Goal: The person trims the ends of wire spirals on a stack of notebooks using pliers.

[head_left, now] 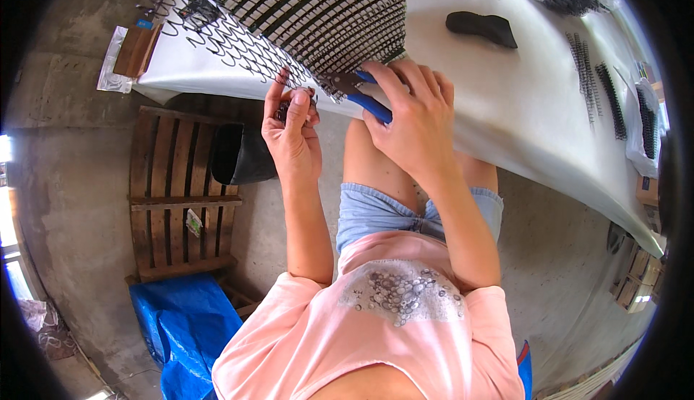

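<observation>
Over the near edge of a white-covered table point(491, 96) lies a panel of black ribbed mesh point(318, 17). Loose wire loops point(235, 49) run along its left side. My right hand point(419, 114) is wrapped round blue-handled pliers point(374, 108), whose jaws are at the mesh's near corner. They overlap the wire there; whether they grip it I cannot tell. Just to the left, my left hand point(295, 132) is closed on a small cluster of dark pieces point(283, 109), partly covered by the thumb and fingers. A raised left fingertip is close to the wire loops.
A black sock-shaped object point(481, 28) lies on the table, with black coils point(611, 100) farther right. At the table's left end sits a brown wooden block point(137, 49). Below on the left are a wooden pallet point(163, 161), a black container point(253, 158) and a blue tarp point(181, 317).
</observation>
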The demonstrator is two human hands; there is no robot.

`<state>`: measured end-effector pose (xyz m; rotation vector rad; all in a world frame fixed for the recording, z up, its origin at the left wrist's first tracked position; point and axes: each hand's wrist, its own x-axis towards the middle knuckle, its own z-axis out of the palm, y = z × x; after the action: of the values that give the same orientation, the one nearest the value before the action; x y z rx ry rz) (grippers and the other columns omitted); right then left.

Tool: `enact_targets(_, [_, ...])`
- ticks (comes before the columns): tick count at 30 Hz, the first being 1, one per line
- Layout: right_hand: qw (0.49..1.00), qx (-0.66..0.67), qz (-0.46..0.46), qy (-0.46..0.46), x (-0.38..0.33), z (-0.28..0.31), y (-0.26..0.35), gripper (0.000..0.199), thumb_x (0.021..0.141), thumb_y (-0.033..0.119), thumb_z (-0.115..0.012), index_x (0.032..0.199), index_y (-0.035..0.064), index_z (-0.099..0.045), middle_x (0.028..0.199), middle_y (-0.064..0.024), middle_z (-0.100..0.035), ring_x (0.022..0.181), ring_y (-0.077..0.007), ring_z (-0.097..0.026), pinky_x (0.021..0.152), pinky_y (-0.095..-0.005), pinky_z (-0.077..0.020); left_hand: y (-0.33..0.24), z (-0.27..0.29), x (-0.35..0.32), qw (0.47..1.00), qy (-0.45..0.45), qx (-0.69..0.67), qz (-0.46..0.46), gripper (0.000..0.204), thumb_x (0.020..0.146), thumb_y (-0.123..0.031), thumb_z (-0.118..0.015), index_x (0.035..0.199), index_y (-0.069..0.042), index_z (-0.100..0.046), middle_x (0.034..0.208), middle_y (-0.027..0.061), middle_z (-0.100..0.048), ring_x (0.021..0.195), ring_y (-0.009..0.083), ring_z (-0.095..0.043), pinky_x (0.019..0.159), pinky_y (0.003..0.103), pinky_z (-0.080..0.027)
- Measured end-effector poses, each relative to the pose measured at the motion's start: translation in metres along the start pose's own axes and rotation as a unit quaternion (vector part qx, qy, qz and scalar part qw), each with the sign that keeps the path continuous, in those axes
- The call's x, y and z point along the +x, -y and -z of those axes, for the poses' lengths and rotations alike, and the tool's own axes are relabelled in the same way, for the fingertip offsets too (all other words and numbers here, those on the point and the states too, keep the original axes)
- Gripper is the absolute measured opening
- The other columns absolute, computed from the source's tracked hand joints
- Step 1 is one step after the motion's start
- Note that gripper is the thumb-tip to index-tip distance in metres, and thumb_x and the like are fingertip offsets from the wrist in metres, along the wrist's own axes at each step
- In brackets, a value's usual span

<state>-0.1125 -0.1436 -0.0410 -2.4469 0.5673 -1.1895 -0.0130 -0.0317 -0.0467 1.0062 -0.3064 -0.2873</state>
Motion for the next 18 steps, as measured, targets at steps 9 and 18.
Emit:
enact_targets(9, [0.998, -0.040, -0.008, 0.044, 0.009, -0.003, 0.013, 0.038, 0.058, 0.016, -0.074, 0.094, 0.0150, -0.061, 0.086, -0.0028, -0.055, 0.080, -0.0207, -0.056, 0.072, -0.0391, -0.0401, -0.001, 0.002, 0.003, 0.999, 0.047, 0.017, -0.020, 0.014, 0.086, -0.008, -0.064, 0.097, -0.003, -0.057, 0.085, 0.0043, -0.060, 0.067, 0.0067, -0.052, 0.056, 0.017, -0.038])
enact_targets(18, [0.992, 0.052, -0.067, 0.093, 0.002, -0.012, 0.004, 0.031, 0.061, 0.010, -0.070, 0.090, 0.0136, -0.061, 0.080, -0.0042, -0.057, 0.081, -0.0257, -0.059, 0.073, -0.0407, -0.0451, 0.009, -0.006, 0.006, 0.997, -0.003, 0.025, -0.072, 0.018, 0.085, -0.006, -0.064, 0.101, -0.002, -0.057, 0.085, 0.0044, -0.061, 0.066, 0.0065, -0.052, 0.056, 0.018, -0.039])
